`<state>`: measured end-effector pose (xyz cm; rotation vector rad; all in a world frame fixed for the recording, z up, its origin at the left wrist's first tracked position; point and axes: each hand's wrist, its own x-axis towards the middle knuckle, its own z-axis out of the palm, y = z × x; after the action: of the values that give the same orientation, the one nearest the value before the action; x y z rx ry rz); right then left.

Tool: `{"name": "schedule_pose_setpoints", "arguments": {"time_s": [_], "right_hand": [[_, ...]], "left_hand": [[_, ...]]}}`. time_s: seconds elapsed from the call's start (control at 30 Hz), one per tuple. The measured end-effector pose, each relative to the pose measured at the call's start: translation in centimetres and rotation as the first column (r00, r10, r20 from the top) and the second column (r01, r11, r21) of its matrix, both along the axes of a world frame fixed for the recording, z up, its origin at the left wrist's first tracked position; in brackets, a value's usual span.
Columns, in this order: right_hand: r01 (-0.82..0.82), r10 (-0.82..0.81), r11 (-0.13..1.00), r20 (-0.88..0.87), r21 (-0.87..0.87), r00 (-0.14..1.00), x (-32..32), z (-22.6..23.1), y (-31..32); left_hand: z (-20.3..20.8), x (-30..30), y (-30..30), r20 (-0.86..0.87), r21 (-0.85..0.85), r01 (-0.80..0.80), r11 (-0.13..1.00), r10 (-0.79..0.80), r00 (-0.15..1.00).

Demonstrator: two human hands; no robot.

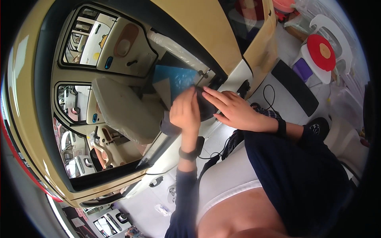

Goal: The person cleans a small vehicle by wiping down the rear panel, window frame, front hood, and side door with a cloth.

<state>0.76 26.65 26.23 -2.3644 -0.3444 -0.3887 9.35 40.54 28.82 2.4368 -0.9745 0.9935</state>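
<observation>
Dark grey cloth-like piece (206, 106) at near edge of the car's door opening (158, 142), toward the right-hand corner; both hands on it. Left hand (185, 109): fingers together, bent down over the piece; can't tell if it pinches the fabric or only presses. Right hand (234, 111): fingers long and straight, thumb apart, laid on the piece from the right, not clenched. Fingertips of the two hands near each other, small gap. More dark grey material (169, 126) shows left of the left wrist; can't tell if same piece. Black wristband on each wrist, left (191, 153) and right (281, 127). Inside the opening, blue sheet (180, 75) by the right-hand corner, just beyond the hands; plastic-covered beige seat (121, 107) mid-opening, left of it. Car body (178, 20) beige. Right of car: black flat panel (295, 88) on floor, purple box (303, 70), red round item (317, 47), white plastic chair (341, 41).
</observation>
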Motion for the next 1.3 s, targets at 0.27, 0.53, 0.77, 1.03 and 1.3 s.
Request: {"name": "schedule_pose_setpoints", "arguments": {"time_s": [0.27,0.53,0.77,1.03,1.3], "right_hand": [[0.071,-0.071,0.997,0.019,-0.017,0.997,0.2,-1.0,-1.7],[0.116,-0.115,0.993,0.068,-0.008,0.991,0.5,-1.1,-1.6],[0.100,-0.100,0.995,0.091,0.006,0.991,-0.1,-1.1,-1.6],[0.125,-0.125,0.992,-0.053,-0.006,0.991,1.0,-1.2,-1.0],[0.051,-0.064,0.995,0.153,0.089,0.986,4.2,-2.9,5.5]], "left_hand": [[0.0,1.1,-2.6,0.031,-0.013,0.176,0.984,-0.175,0.984],[0.1,1.5,-3.5,-0.047,-0.064,0.246,0.967,-0.249,0.967],[-0.7,0.8,-0.6,0.106,-0.031,0.103,0.994,-0.099,0.989],[-0.4,1.5,-3.7,-0.010,-0.044,0.141,0.989,-0.142,0.990],[-0.2,0.0,3.2,-0.003,-0.040,0.023,0.999,-0.024,1.000]]}}
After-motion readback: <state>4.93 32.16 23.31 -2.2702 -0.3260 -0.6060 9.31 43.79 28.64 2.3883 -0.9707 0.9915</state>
